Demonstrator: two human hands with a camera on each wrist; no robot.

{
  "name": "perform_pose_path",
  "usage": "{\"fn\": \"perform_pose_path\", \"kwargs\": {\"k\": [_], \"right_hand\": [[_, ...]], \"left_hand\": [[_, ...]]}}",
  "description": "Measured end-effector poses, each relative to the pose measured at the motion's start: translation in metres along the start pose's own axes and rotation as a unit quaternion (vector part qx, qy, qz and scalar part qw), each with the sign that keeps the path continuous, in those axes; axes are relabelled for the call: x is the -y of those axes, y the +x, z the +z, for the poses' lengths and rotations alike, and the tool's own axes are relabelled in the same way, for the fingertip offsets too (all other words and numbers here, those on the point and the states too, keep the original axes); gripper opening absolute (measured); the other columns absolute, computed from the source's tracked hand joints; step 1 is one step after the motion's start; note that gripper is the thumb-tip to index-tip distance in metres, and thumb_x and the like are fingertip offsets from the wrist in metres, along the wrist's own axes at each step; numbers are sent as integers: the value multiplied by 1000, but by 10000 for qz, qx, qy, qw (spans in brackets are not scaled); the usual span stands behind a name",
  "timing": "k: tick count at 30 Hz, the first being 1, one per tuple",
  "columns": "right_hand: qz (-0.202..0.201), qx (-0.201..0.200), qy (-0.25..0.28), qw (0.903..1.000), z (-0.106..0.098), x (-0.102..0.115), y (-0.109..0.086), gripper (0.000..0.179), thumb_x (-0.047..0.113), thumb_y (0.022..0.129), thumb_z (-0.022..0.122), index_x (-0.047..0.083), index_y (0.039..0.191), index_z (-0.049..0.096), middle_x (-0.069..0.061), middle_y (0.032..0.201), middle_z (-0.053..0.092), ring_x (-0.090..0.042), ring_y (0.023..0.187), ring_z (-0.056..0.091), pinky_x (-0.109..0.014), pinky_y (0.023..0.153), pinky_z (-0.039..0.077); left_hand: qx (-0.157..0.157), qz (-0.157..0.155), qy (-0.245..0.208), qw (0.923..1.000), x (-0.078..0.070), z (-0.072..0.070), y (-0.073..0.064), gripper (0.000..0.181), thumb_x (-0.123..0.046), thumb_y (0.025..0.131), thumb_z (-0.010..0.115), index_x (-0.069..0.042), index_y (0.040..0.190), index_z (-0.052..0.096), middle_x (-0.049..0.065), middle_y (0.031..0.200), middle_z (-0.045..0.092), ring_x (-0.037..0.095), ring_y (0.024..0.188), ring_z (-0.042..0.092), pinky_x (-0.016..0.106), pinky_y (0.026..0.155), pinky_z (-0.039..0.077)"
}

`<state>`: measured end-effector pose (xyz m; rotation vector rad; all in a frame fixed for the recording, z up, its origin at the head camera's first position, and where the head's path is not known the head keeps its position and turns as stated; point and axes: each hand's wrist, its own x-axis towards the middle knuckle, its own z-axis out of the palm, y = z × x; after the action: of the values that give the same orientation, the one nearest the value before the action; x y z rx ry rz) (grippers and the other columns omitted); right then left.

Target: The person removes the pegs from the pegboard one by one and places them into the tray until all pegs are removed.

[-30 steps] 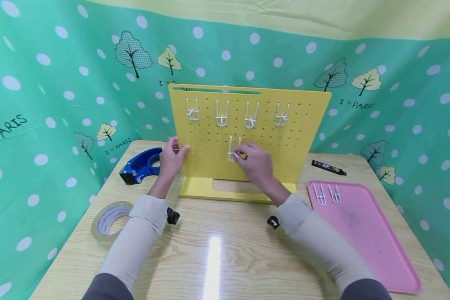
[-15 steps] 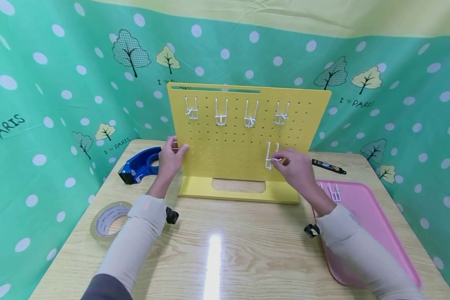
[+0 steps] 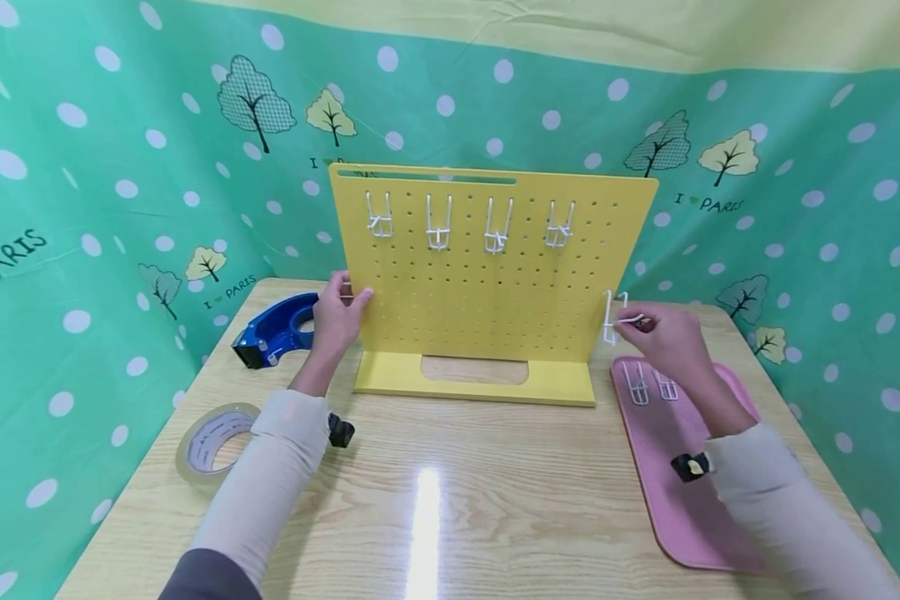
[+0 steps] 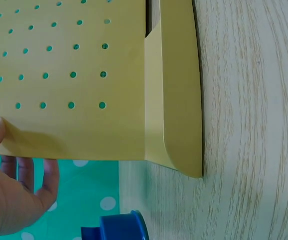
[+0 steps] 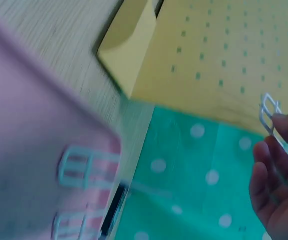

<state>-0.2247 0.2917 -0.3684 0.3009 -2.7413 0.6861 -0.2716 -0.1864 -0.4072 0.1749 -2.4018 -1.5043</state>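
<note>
A yellow pegboard (image 3: 450, 308) stands upright on its base, with several white wire hooks (image 3: 438, 225) hung in a row near its top. At its left edge my left hand (image 3: 337, 312) grips the board, thumb on the front; in the left wrist view the fingers (image 4: 51, 182) reach behind that edge. My right hand (image 3: 667, 337) is just off the board's right edge and pinches a white wire hook (image 3: 610, 325) between thumb and fingertips. The right wrist view shows this pegboard hook (image 5: 266, 112) in front of the board. Two more hooks (image 3: 636, 385) lie on the pink tray (image 3: 675, 533).
Left of the board are a blue tape dispenser (image 3: 273, 333) and a roll of clear tape (image 3: 195, 446) on the wooden table (image 3: 495, 483). A black marker-like stick (image 5: 115, 207) lies behind the tray. A green dotted curtain (image 3: 450, 75) hangs behind.
My right hand has moved right with the hook, from in front of the board's middle to beyond its right edge. The left hand keeps its grip on the board.
</note>
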Motion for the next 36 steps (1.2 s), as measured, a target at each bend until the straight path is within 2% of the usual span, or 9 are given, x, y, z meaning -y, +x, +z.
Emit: {"fn": "perform_pose_path", "kwargs": {"k": [7,11,18,21,24,27,30,36], "right_hand": [[168,320,-215,9991,-22,-36,-6,20,22,93,75,5,104,76,-18,97,75,-32,84,70,-24,61,50],[317,517,-258,9978,-33,-59,-9,24,26,95,72,5,107,75,-19,101,74,-30,83,69,-25,60,50],[369,868,-504,9943,-46,-98,-19,24,24,95,70,2,105,75,-19,95,75,-31,82,68,-27,61,48],[494,1148,-451,9911,-51,-114,-25,26,23,96,69,0,109,73,-21,97,74,-28,77,67,-28,59,49],[685,1565,-455,9842,-51,-129,-31,30,25,98,68,-1,112,71,-22,101,72,-24,73,65,-29,57,49],[714,1833,-635,9784,-46,-140,-35,30,28,97,68,1,110,73,-20,100,73,-26,79,65,-31,62,49],[701,1931,-801,9754,-40,-148,-39,27,30,96,69,5,104,75,-16,98,74,-28,87,66,-33,67,49],[941,2168,-702,9691,-27,-158,-44,22,26,94,71,5,99,76,-12,91,73,-23,82,63,-31,67,49]], "left_hand": [[12,-41,-13,10000,0,0,0,32,-25,101,64,-8,128,56,20,116,67,34,104,66,45,86,56],[16,-49,-17,10000,1,0,0,33,-25,102,64,-8,129,56,20,116,66,33,105,66,44,87,56],[27,-76,4,10000,2,-1,0,33,-26,102,63,-9,129,56,20,117,66,33,105,65,44,87,56],[57,-55,41,10000,2,-1,1,34,-26,102,63,-8,130,56,20,118,66,34,106,66,45,87,56],[59,-38,55,10000,2,0,1,34,-26,102,63,-8,129,56,21,118,67,34,106,66,45,88,56],[54,-10,88,9999,2,0,1,33,-26,102,63,-8,129,56,20,117,67,34,105,66,45,87,56],[31,39,126,9999,3,1,1,33,-26,102,63,-9,129,56,20,116,67,34,104,66,44,85,55],[30,31,185,9998,3,1,1,33,-27,103,62,-10,130,55,20,116,67,33,104,66,43,85,55]]}}
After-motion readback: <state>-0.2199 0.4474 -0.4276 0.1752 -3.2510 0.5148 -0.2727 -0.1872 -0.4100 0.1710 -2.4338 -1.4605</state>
